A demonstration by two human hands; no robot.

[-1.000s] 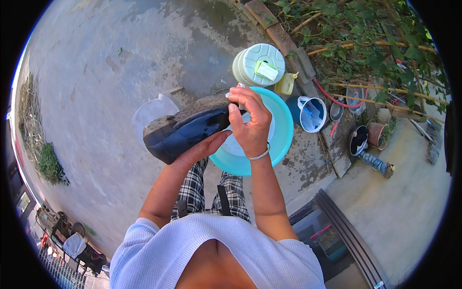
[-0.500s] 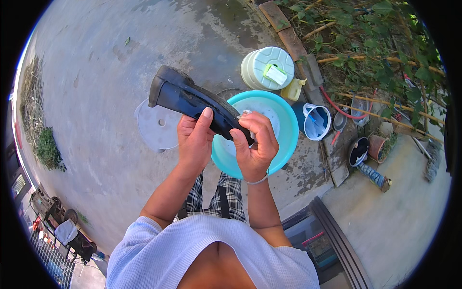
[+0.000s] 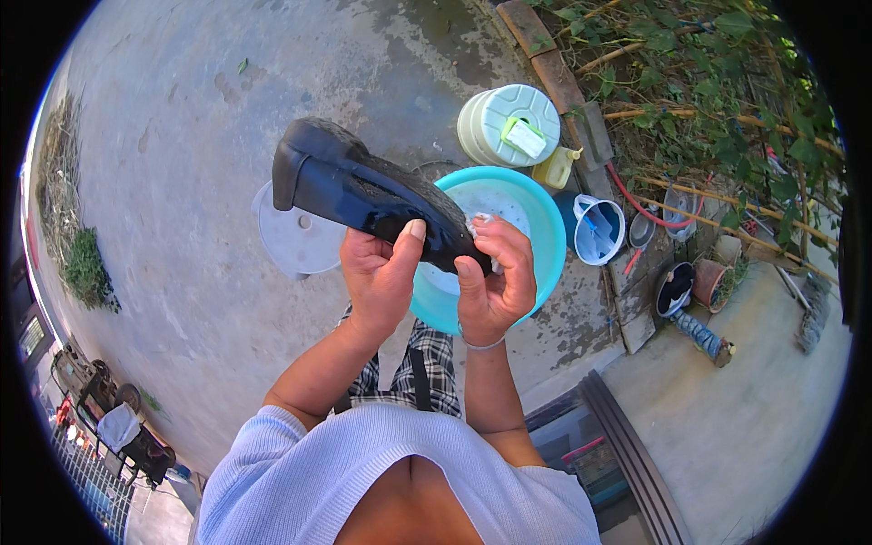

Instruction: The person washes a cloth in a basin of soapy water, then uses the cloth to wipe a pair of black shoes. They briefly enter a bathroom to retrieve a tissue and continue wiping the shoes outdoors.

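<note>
A glossy black shoe (image 3: pixel 352 193) is held tilted in front of me, its blocky heel up at the left and its toe down at the right. My left hand (image 3: pixel 380 277) grips its middle, thumb pressed on the upper. At the toe, my right hand (image 3: pixel 495 282) pinches a crumpled white cloth (image 3: pixel 482 218) against the shoe, fingers closed over the sole side and thumb below; most of the cloth is hidden. Beneath the hands stands a turquoise basin (image 3: pixel 551 232) with whitish, sudsy water, partly covered by the shoe and hands.
A pale round stool (image 3: pixel 295 238) stands left of the basin. Beyond it are a ribbed pale-green drum (image 3: pixel 481 127) with a white block in a green holder on top, a yellow jug (image 3: pixel 556 170) and a white bucket (image 3: pixel 610 250). Bricks (image 3: pixel 554 77) edge a planted bed at the right.
The shoe has come slightly nearer, its heel shifting left and its toe right. Both hands have moved a little right with it, the right hand still holding the cloth at the toe.
</note>
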